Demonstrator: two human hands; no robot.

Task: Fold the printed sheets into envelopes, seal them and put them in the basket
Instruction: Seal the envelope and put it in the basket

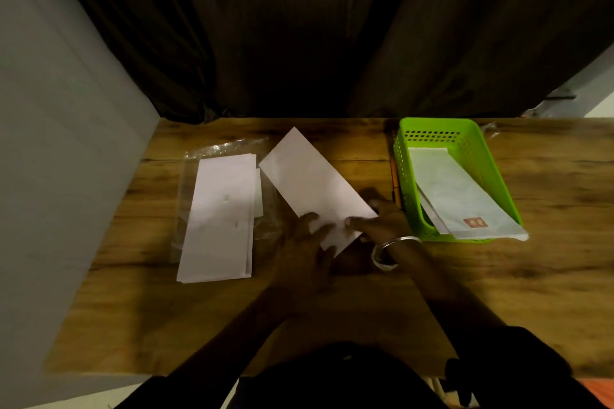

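wooden table, dark curtain behind; left hand flat on envelope, right hand touching, grip unclear.

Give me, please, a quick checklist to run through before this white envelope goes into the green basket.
1. Grip on the white paper envelope: ok; the left hand presses its near end and the right hand pinches it.
2. Flap sealed: cannot tell; only a plain face shows.
3. Room in the green perforated plastic basket: ok; the few envelopes inside lie flat, though they overhang its near rim.
4. Way to the basket: ok; it stands just right of the right hand.
5. The stack of white envelopes at left: ok; it lies on its clear plastic wrapper.
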